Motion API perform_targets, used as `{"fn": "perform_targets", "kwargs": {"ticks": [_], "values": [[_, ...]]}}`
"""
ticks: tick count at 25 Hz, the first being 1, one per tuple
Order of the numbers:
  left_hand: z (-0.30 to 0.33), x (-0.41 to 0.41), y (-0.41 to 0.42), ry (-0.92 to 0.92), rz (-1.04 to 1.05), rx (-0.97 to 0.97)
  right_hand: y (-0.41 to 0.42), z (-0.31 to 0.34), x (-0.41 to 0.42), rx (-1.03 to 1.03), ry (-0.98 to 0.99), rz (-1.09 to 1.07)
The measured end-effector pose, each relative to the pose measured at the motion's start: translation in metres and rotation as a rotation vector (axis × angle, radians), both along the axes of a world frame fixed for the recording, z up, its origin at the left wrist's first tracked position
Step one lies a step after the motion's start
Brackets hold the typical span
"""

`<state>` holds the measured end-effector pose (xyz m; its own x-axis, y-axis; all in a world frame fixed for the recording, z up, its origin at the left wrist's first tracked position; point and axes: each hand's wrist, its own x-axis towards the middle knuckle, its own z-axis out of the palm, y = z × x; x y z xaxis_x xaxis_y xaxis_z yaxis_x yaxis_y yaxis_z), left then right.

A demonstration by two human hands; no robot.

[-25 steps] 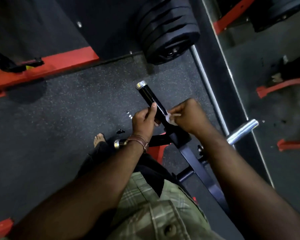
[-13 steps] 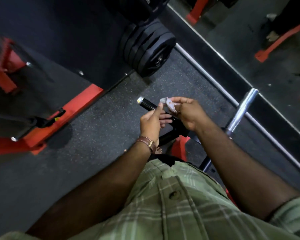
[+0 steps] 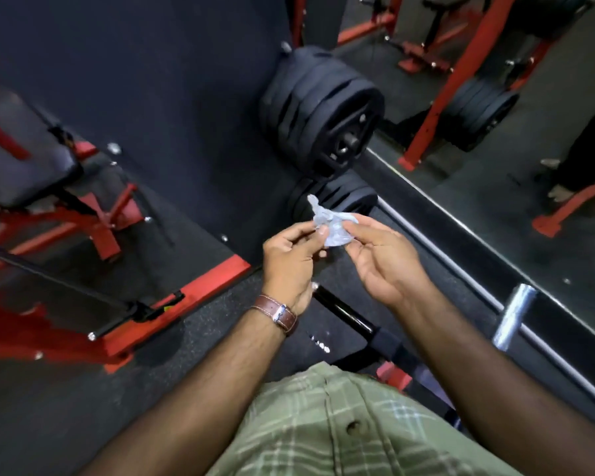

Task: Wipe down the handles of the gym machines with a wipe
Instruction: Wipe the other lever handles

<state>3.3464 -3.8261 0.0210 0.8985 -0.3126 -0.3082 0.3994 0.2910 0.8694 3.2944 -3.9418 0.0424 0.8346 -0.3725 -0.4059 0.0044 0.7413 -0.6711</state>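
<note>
Head view, hands: both are up in front of the chest, meeting over the crumpled wipe.
Left hand: thumb and fingers pinch the wipe's left side; a brown leather watch strap sits on the wrist.
Right hand: palm turned up and toward the camera, thumb and forefinger pinch the wipe's right edge, the other fingers loosely curled below.
Wipe: pale, bunched, one corner sticking up, held in the air between the two hands, clear of any machine.
Handle: a glossy black bar with a metal end cap, lying below the hands and beside the left wrist; neither hand touches it.
Chrome sleeve: a short silver bar end, right of the right forearm, near the mirror's lower rail.
Weight plates: a black stack on a peg, behind and above the wipe, with a smaller stack just beneath it.
Mirror: fills the right side, showing red frames and more plates.
Red frame: red steel base and struts on the left, on the dark speckled floor.
Shirt: green plaid, buttoned, at the bottom edge.
</note>
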Motion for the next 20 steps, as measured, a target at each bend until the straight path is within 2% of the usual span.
{"fn": "perform_targets", "kwargs": {"ticks": [5, 11, 14, 17, 20], "values": [[0.044, 0.019, 0.042, -0.096, 0.181, -0.047, 0.037, 0.038, 0.04, 0.053, -0.067, 0.081], [0.079, 0.022, 0.102, -0.179, 0.385, -0.126, 0.102, 0.075, 0.064, -0.099, -0.08, 0.305], [0.087, 0.019, 0.139, -0.261, 0.515, -0.051, 0.139, 0.082, 0.073, -0.218, -0.097, 0.441], [0.087, 0.014, 0.189, -0.387, 0.68, 0.133, 0.185, 0.088, 0.077, -0.267, -0.138, 0.603], [0.088, 0.005, 0.24, -0.414, 0.76, 0.252, 0.233, 0.095, 0.077, -0.31, -0.175, 0.774]]}}
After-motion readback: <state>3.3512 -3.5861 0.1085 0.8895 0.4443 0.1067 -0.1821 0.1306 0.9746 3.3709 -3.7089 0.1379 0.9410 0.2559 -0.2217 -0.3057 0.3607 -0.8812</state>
